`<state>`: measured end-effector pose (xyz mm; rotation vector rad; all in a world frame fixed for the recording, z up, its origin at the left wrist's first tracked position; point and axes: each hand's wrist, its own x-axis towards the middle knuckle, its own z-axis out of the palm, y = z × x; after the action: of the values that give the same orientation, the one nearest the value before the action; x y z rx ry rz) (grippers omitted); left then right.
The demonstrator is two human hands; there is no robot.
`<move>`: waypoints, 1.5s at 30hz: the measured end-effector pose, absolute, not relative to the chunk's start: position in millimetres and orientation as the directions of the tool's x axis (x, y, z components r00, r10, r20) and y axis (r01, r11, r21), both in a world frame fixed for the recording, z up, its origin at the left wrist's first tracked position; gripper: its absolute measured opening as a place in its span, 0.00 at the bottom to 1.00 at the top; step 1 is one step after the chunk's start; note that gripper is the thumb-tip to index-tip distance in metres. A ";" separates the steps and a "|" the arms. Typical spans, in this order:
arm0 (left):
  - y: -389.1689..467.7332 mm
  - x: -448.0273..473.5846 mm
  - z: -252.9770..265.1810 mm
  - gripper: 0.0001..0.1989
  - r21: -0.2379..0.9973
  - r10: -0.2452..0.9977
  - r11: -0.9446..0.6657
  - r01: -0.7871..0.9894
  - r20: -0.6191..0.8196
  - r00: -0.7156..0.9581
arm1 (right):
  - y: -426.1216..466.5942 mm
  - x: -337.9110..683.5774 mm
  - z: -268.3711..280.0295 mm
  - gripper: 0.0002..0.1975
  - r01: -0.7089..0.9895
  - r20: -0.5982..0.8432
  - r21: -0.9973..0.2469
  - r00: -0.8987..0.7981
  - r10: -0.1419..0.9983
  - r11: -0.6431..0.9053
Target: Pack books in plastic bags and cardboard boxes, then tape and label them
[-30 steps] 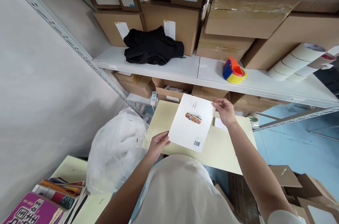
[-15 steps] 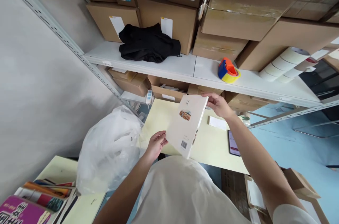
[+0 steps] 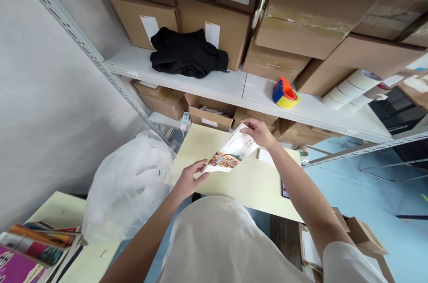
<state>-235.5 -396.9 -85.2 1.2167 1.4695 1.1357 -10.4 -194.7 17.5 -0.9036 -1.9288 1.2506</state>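
Observation:
A white book (image 3: 230, 151) with a food picture and dark characters on its cover is held tilted above the pale yellow table (image 3: 187, 153). My left hand (image 3: 189, 179) grips its lower left corner between thumb and fingers. At the upper right end, my right hand (image 3: 258, 133) is closed on the book's edge. Beyond the book lies a white card or pad (image 3: 265, 156), partly covered by my right forearm. A phone (image 3: 284, 190) is mostly hidden behind that same forearm.
A shelf (image 3: 257, 89) across the back carries cardboard boxes (image 3: 297, 33), black cloth (image 3: 189, 53), a tape dispenser (image 3: 285, 93) and white rolls (image 3: 351, 89). Left of the table is a bulging plastic bag (image 3: 130, 189). Books (image 3: 36, 247) are piled at lower left.
The book has been turned over: its plain back with a barcode faced me before, and now the pictured cover does. Both hands have kept hold of it. The view has shifted slightly.

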 end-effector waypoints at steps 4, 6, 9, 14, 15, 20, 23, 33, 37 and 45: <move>-390.3 -224.1 -82.8 0.14 0.861 0.981 0.101 0.498 -0.003 -0.195 | -204.3 -24.6 9.9 0.22 0.150 0.207 -0.937 -0.486 0.849 0.314; -393.3 -220.8 -90.0 0.14 0.856 0.974 0.122 0.503 -0.007 -0.226 | -208.0 -21.8 5.4 0.21 0.185 0.189 -0.931 -0.491 0.851 0.313; -403.4 -222.6 -107.9 0.15 0.895 0.964 0.161 0.416 -0.052 -0.260 | -211.2 0.6 -5.9 0.23 0.327 0.033 -0.905 -0.584 0.811 0.272; -417.2 -234.5 -135.9 0.19 0.952 0.930 0.282 0.122 -0.240 -0.279 | -220.7 50.0 -36.5 0.17 0.457 -0.286 -0.889 -0.489 0.824 -0.037; -417.7 -236.0 -138.7 0.21 0.951 0.921 0.306 0.053 -0.281 -0.270 | -223.4 54.2 -41.7 0.17 0.386 -0.306 -0.914 -0.448 0.840 -0.128; -408.7 -232.6 -132.0 0.25 0.902 0.880 0.340 -0.268 -0.405 -0.248 | -245.2 34.5 -54.1 0.21 -0.114 -0.242 -0.949 -0.332 0.912 -0.293; -399.7 -228.0 -119.6 0.25 0.879 0.878 0.287 -0.382 -0.401 -0.263 | -271.7 8.9 -59.2 0.21 -0.157 -0.227 -0.944 -0.325 0.918 -0.289; -386.4 -257.4 -130.6 0.28 0.958 0.901 0.275 0.079 -0.228 -0.368 | -327.2 -25.7 -112.5 0.22 0.028 -0.315 -0.948 -0.193 0.929 -0.316; -384.3 -268.1 -145.1 0.33 0.941 0.904 0.329 0.080 -0.288 -0.316 | -327.8 -39.3 -128.3 0.21 0.098 -0.321 -0.946 -0.136 0.937 -0.310; -349.5 -314.2 -177.3 0.23 0.932 0.916 0.321 0.166 -0.261 -0.304 | -302.1 -79.5 -165.9 0.11 0.223 -0.360 -0.921 -0.174 0.917 -0.320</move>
<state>-314.2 -349.5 -177.3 0.9824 1.7019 1.0643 -79.5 -302.1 -165.9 -1.5105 -1.3298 1.5401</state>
